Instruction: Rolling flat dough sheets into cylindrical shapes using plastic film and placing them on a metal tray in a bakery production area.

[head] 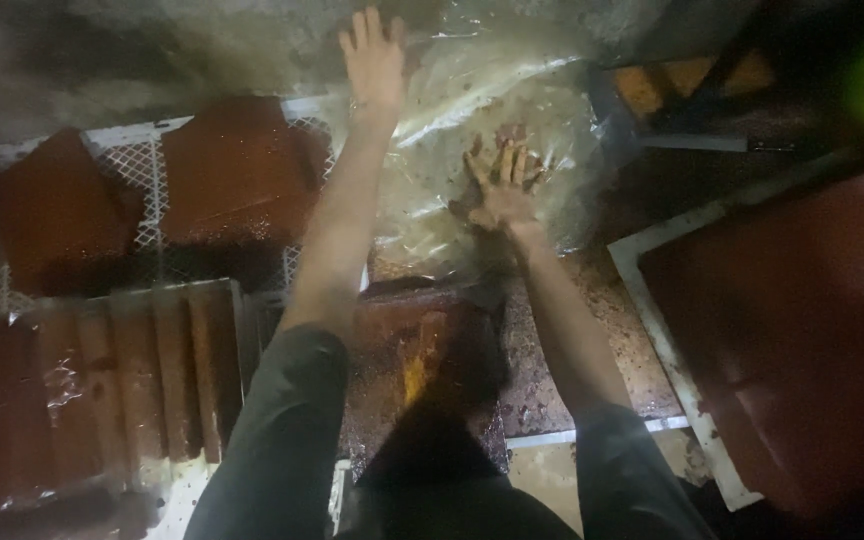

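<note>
A wide sheet of clear plastic film (472,130) is lying crumpled and shiny across the top middle of the view, and both hands are pressing down on it. To the right, a big reddish-brown slab in a white-rimmed tray (652,330) is filling the lower right corner. On the left, a block cut into long brown bars (122,380) is sitting wrapped in glossy film, and above it two dark red-brown blocks (237,170) are resting on a white wire rack (137,160), side by side and just apart. In the middle, between the two forearms, a wet rusty-brown slab (422,360) is lying directly below the film, its near end hidden in shadow. The left hand (374,60) is reaching far forward to the top edge of the film, palm down, with the fingers (362,28) spread flat and open, holding nothing. The right hand (502,185) is lying nearer, on the middle of the film, smeared with brown paste; its fingers (507,160) are also spread open and flat against the plastic, gripping nothing. Dark sleeves (282,440) are covering both upper arms.
</note>
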